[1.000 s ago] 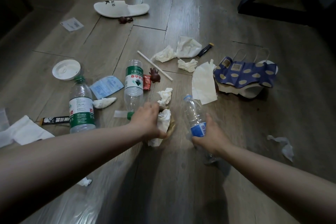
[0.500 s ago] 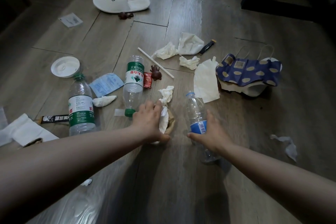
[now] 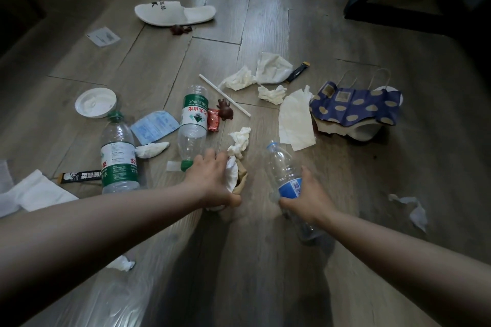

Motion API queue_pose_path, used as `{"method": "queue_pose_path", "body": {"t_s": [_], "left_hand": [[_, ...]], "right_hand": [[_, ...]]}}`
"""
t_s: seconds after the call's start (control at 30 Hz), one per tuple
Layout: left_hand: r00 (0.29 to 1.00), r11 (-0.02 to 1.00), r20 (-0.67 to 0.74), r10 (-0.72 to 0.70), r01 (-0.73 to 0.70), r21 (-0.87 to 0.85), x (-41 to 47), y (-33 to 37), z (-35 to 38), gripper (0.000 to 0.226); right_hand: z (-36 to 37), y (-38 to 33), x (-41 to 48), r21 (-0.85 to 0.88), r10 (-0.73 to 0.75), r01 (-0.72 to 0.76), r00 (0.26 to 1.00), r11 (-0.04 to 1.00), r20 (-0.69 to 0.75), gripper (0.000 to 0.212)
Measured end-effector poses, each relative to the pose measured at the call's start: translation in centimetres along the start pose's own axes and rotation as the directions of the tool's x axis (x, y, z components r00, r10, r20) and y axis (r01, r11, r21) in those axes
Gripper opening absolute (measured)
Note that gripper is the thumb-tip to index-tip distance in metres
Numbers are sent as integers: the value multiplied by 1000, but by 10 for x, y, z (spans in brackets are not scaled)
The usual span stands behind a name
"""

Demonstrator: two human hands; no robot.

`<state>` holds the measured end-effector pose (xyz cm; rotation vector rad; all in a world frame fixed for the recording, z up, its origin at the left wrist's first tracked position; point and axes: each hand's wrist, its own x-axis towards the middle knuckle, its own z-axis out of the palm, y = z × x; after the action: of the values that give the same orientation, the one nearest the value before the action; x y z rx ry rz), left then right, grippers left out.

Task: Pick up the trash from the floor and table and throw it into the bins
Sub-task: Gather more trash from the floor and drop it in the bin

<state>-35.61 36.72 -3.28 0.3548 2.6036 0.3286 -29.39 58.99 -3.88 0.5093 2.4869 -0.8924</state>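
Note:
Trash is scattered over a wooden floor. My left hand (image 3: 212,180) grips a bundle of crumpled white tissue and brown paper (image 3: 235,176) just above the floor. My right hand (image 3: 308,196) holds a clear plastic bottle with a blue label (image 3: 285,167), its cap pointing away from me. Two green-label bottles lie to the left, one (image 3: 192,125) just beyond my left hand, the other (image 3: 118,154) further left. A loose crumpled tissue (image 3: 240,141) lies between my hands. No bin is in view.
Further out lie tissues (image 3: 271,69), a white straw (image 3: 225,95), a white lid (image 3: 95,102), a blue packet (image 3: 154,127), a blue dotted paper bag (image 3: 356,106), a white slipper (image 3: 175,14) and a black sachet (image 3: 79,175). Dark furniture legs (image 3: 398,13) stand at the top right.
My left hand has closed tighter around the tissue bundle and lifted it slightly. My right hand keeps its hold on the blue-label bottle. The view has shifted a little.

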Motion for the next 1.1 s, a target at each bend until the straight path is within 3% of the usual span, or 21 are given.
{"method": "queue_pose_path", "body": {"t_s": [0.27, 0.37, 0.53, 0.63, 0.73, 0.87, 0.97, 1.1], "left_hand": [[999, 999, -1, 46, -46, 3, -24, 1, -16, 104], [999, 999, -32, 39, -38, 6, -30, -4, -18, 106], [998, 977, -60, 14, -26, -210, -29, -13, -15, 110], [996, 958, -89, 12, -37, -285, -28, -9, -17, 85], [996, 963, -86, -6, -17, -270, -35, -2, -25, 70], [998, 963, -48, -28, 14, -271, -66, 2, -49, 77], [996, 956, -20, -85, 76, -282, -100, 7, -86, 75], [986, 946, -21, -167, 154, -286, -152, 24, -161, 70]], "right_hand": [[-10, -11, -16, 50, -61, 63, 997, 997, -42, 84], [-7, -12, -18, 84, -65, 68, 997, 994, -38, 86], [-4, -12, -5, 140, -63, 65, 998, 988, -20, 90], [-10, -18, 0, 193, -58, 68, 997, 979, -55, 90], [-16, -25, -10, 230, -7, 26, 997, 973, -82, 94], [-20, -41, -56, 316, 125, -90, 988, 944, -92, 97], [-36, -70, -105, 357, 230, -197, 972, 913, -54, 96], [-83, -123, -176, 357, 254, -234, 967, 905, -11, 97]]}}
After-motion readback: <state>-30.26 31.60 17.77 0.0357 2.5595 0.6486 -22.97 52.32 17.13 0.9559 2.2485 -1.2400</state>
